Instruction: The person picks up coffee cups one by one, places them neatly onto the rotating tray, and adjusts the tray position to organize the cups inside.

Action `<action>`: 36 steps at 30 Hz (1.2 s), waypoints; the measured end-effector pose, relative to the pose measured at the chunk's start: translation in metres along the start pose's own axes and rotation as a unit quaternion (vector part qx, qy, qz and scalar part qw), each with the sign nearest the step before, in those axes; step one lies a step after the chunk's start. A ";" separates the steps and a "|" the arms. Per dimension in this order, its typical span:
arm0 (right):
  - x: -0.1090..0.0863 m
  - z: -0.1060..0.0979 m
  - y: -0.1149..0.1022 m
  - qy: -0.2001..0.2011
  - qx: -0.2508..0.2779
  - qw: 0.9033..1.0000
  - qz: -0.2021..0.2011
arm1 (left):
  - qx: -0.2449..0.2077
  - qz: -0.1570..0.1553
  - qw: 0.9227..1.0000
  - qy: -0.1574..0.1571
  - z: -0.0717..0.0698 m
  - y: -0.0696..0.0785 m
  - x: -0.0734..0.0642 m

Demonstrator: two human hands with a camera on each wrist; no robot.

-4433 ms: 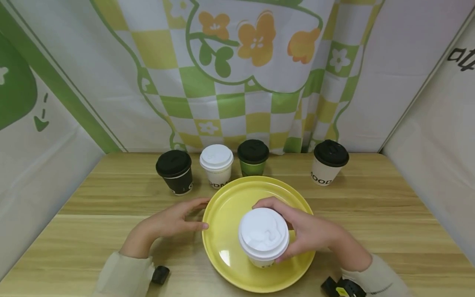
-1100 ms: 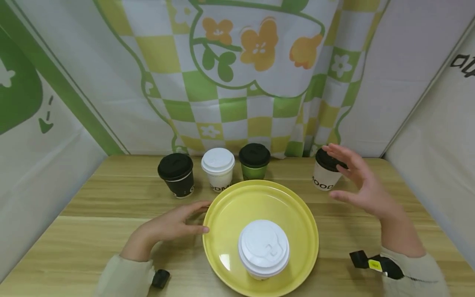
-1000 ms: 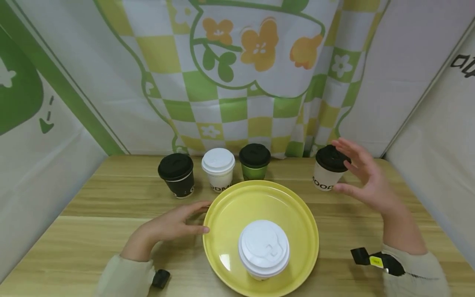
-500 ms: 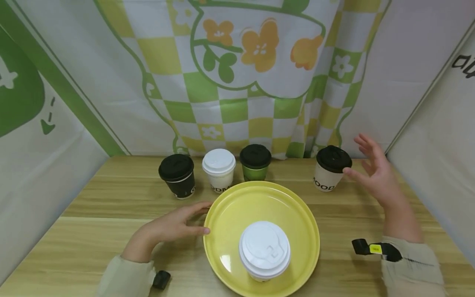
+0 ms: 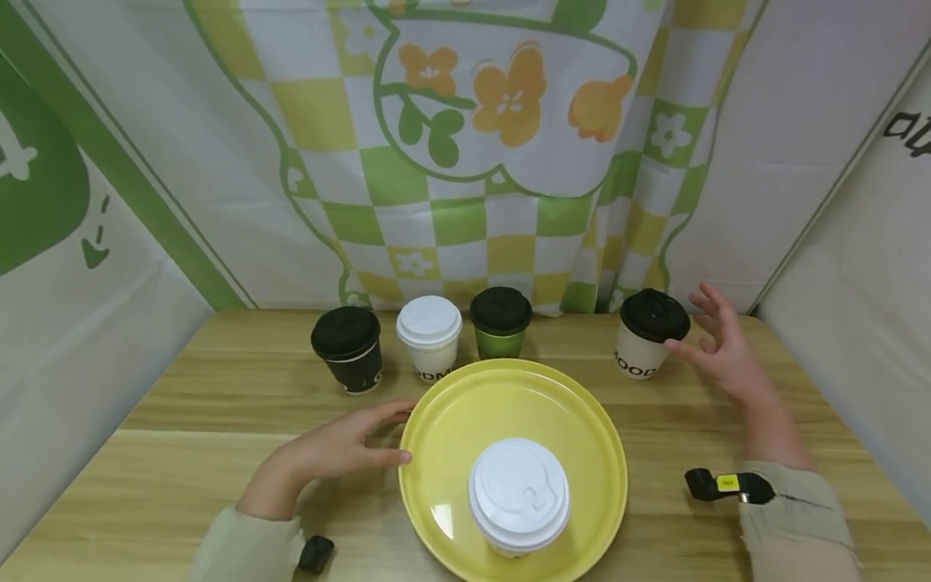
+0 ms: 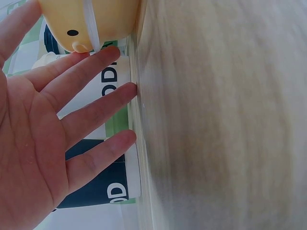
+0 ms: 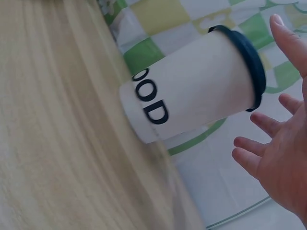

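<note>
My left hand (image 5: pixel 334 446) holds its fingers straight at the left rim of a round yellow tray (image 5: pixel 429 517). A white-lidded paper cup (image 5: pixel 518 493) stands on that tray. In the left wrist view, the fingertips reach a rounded yellow surface (image 6: pixel 110 19) with a black dot. My right hand (image 5: pixel 727 356) is spread beside a white paper cup (image 5: pixel 638 352) with a black lid, its thumb tip overlapping the cup's right side in the head view. The right wrist view shows a gap between the fingers (image 7: pixel 266 125) and this upright cup.
Along the back of the wooden table (image 5: pixel 240 380) stand a black cup (image 5: pixel 356 368), a white cup (image 5: pixel 432 356) with a white lid, and a green cup (image 5: pixel 500 343) with a black lid. A checkered curtain (image 5: pixel 451 218) hangs right behind them.
My right hand let go of the white-lidded cup on the tray and moved right and back, passing over the black-lidded white cup to its right side. The left hand stayed at the tray.
</note>
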State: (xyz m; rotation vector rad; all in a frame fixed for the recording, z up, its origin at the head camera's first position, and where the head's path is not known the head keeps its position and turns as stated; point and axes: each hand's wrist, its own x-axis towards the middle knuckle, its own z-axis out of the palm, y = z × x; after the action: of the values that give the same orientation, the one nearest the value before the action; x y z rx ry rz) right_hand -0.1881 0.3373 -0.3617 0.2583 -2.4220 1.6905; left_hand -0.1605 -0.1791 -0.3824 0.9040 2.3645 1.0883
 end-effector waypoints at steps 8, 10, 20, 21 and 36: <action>0.008 0.003 0.008 -0.024 -0.018 0.999 0.013 | 0.006 0.008 1.000 0.003 0.001 0.001 0.000; 0.010 0.004 0.009 -0.029 -0.022 0.999 0.018 | 0.005 0.011 1.000 0.003 0.001 0.001 0.000; 0.014 0.007 0.017 -0.037 -0.011 0.999 0.029 | 0.005 0.010 1.000 0.001 0.001 0.002 -0.001; 0.014 0.007 0.018 -0.037 -0.007 0.999 0.030 | 0.004 0.007 1.000 0.001 0.001 0.002 -0.001; 0.015 0.015 0.025 -0.023 -0.010 1.000 0.016 | 0.008 0.009 1.000 -0.002 0.000 0.005 -0.003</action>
State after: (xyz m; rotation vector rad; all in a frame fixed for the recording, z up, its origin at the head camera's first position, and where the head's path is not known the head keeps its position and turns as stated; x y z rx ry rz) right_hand -0.2093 0.3311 -0.3854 0.2601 -2.4883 1.6918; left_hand -0.1563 -0.1786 -0.3782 0.9344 2.3699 1.0758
